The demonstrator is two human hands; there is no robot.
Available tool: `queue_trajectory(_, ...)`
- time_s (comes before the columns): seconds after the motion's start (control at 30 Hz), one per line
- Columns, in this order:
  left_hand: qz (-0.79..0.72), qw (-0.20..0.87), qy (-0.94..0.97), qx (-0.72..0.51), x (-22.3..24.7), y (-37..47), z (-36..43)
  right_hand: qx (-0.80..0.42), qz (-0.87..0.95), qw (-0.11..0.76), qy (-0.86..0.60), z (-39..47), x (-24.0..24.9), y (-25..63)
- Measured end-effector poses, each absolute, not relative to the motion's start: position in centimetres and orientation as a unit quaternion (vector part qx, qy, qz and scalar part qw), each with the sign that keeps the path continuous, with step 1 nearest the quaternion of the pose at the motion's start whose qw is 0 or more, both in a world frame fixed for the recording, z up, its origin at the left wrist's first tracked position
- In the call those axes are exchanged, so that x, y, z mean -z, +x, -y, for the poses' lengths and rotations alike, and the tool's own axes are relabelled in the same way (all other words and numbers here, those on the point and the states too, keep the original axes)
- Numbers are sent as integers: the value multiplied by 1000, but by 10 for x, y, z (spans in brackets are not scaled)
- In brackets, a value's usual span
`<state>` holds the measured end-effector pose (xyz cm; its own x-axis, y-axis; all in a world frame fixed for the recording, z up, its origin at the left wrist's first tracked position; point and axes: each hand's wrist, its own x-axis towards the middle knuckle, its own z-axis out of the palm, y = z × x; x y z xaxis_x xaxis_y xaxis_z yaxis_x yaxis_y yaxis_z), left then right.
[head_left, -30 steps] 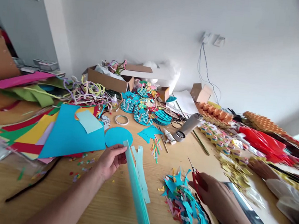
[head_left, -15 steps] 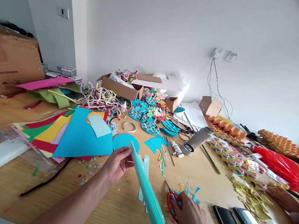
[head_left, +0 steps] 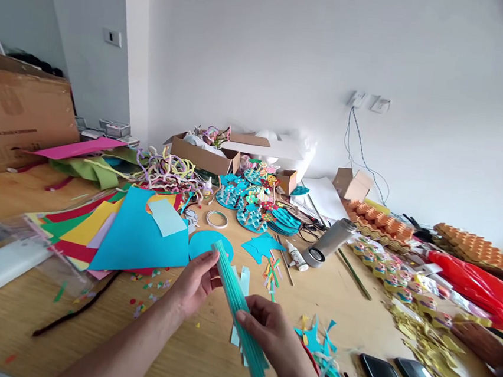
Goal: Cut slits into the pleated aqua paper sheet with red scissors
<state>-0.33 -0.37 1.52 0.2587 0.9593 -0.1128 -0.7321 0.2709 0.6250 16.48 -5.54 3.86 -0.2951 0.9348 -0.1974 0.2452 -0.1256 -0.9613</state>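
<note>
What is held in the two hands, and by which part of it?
A pleated teal paper strip: the left hand holds it near its far end, the right hand around its middle.

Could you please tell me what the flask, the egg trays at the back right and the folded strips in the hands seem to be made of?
Flask: probably brushed metal, given its silvery grey sheen.
Egg trays: likely moulded pulp, matte orange, with rows of bumps.
Folded strips: apparently thin matte paper, pale turquoise, with crisp creases.

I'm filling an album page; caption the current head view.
Two hands hold pleated turquoise paper above a craft-strewn table.
</note>
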Motion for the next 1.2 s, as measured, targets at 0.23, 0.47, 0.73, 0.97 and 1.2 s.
queue_trajectory(0.23, -346, 726, 292, -517, -14, -2, 3, -491, 632, 320, -507, 26, -22, 160)
queue_trajectory(0.47, -365, 689, 351, -519, -14, -3, 3, -556, 568, 359, -489, 26, -24, 168)
queue_trajectory(0.73, -381, 682, 334, -527, -11, -10, -2, -498, 529, 437, -530, 25, -25, 177)
queue_trajectory(0.97, -387, 657, 328, -557, -11, -23, -11, -487, 506, 476, -530, 15, -13, 193)
queue_trajectory(1.2, -414, 590, 374, -584, -13, -28, -13, -440, 537, 482, -534, 13, -12, 192)
